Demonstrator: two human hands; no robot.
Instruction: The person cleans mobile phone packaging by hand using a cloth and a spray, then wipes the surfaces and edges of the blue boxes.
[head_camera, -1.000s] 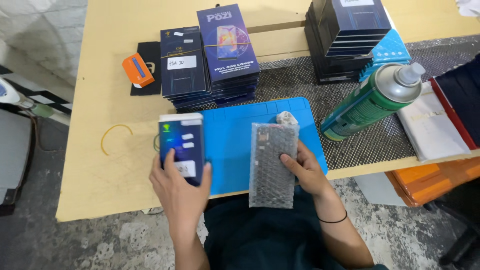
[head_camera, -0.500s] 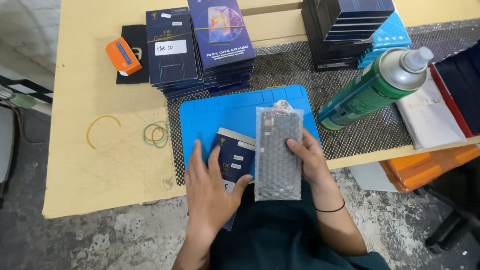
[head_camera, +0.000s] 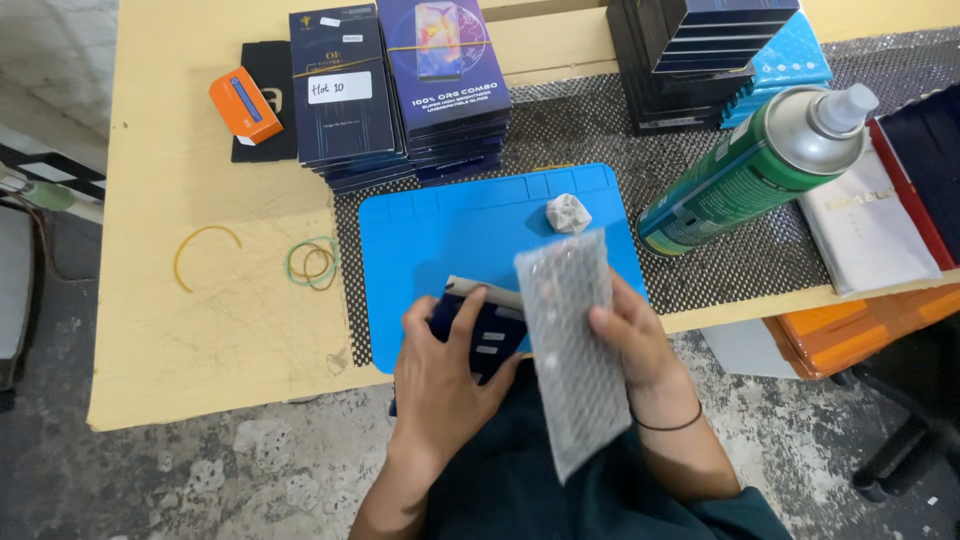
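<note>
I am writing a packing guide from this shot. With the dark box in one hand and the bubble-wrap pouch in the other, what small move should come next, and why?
Probably bring the dark box to the mouth of the bubble-wrap pouch. The left hand grips the box at the edge of the blue mat, the right hand holds the pouch beside it, and the two overlap, box still outside.

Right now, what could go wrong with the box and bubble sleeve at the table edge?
1. The dark box under the left hand sits at the near edge of the blue mat, partly past the table; it might slip off.
2. The right hand holds the bubble-wrap sleeve by one side only; whatever is inside could slide out.
3. The green spray can leans close by; a stray elbow could knock it.
</note>
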